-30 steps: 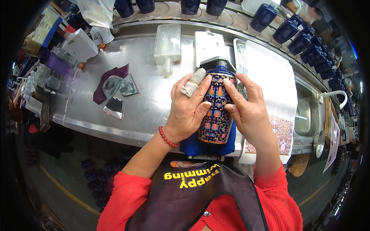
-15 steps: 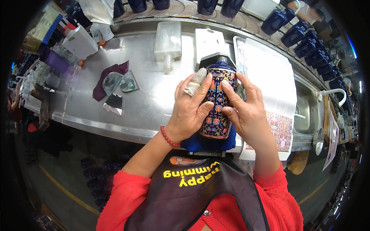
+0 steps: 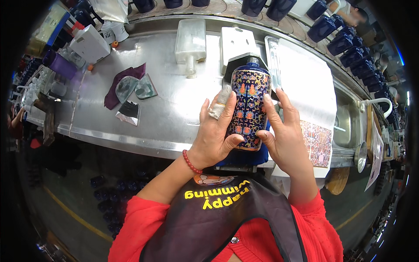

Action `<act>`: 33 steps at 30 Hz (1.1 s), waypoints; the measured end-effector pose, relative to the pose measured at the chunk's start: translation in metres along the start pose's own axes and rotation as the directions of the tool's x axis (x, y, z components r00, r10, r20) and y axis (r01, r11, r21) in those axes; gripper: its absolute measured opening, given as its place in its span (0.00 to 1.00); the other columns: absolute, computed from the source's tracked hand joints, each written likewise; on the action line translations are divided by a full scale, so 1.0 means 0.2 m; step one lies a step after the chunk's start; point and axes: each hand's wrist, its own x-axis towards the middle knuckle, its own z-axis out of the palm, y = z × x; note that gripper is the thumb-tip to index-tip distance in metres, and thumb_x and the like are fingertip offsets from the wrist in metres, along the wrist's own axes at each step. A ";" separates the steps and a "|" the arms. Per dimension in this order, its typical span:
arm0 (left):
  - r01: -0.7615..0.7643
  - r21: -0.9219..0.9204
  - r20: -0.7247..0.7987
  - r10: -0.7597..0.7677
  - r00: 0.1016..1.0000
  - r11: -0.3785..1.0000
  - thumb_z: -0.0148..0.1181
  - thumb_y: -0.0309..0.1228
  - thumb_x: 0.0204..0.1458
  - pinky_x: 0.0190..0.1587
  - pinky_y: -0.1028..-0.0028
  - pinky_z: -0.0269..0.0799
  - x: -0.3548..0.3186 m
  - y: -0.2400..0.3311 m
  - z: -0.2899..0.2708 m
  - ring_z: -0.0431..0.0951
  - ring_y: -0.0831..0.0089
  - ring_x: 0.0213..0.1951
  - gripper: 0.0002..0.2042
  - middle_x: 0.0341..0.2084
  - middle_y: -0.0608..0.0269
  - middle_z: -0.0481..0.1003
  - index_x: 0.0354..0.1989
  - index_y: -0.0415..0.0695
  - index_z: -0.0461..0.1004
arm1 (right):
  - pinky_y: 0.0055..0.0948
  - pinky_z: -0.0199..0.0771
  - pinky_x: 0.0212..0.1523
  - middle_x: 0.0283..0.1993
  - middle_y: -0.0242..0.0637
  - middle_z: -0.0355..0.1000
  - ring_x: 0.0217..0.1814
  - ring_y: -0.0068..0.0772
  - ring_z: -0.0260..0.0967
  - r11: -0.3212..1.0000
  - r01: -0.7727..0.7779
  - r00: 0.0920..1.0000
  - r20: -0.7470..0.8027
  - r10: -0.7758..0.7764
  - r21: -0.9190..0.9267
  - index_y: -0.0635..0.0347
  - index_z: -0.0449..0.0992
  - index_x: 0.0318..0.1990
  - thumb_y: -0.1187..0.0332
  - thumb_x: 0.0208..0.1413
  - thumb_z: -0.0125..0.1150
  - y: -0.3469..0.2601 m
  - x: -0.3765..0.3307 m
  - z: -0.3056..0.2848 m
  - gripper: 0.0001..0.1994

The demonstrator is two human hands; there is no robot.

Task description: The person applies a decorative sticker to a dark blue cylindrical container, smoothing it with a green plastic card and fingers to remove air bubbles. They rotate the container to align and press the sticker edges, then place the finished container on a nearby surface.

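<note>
Both hands cup the patterned bottle (image 3: 248,109) upright above the steel tabletop (image 3: 166,118), left hand (image 3: 216,133) and right hand (image 3: 286,135) on either side, fingers spread flat against it, apparently smoothing its decal wrap.

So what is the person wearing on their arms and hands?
Red sleeves are pushed up, so both forearms are bare. The left wrist has a red bead bracelet. One finger of the left hand is wrapped in a whitish bandage. The right hand wears nothing. A dark apron with yellow letters covers the chest.
</note>
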 end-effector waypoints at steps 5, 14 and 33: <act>-0.021 0.011 0.012 0.021 1.000 1.000 0.41 0.66 0.63 0.74 0.43 0.32 0.00 0.00 0.01 0.52 0.44 0.75 0.49 0.72 0.36 0.54 0.77 0.34 0.42 | 0.50 0.60 0.69 0.74 0.62 0.52 0.69 0.65 0.58 0.985 -0.115 0.993 0.035 0.112 0.126 0.68 0.55 0.74 0.49 0.66 0.57 0.04 -0.06 0.09 0.39; -0.022 0.004 0.012 0.022 1.000 1.000 0.41 0.65 0.64 0.74 0.43 0.33 0.01 0.01 0.01 0.56 0.45 0.73 0.49 0.71 0.34 0.56 0.77 0.31 0.41 | 0.47 0.59 0.70 0.74 0.63 0.53 0.69 0.63 0.58 0.981 -0.086 0.996 -0.013 0.089 0.173 0.71 0.52 0.75 0.48 0.67 0.57 0.04 -0.07 0.15 0.41; -0.043 0.001 -0.034 0.043 0.998 0.999 0.41 0.64 0.64 0.74 0.43 0.34 0.01 0.02 0.02 0.57 0.43 0.73 0.49 0.70 0.33 0.57 0.76 0.31 0.42 | 0.53 0.63 0.65 0.72 0.60 0.55 0.65 0.64 0.59 1.000 -0.019 1.000 -0.014 0.019 0.016 0.58 0.64 0.72 0.50 0.58 0.66 -0.05 -0.03 0.05 0.37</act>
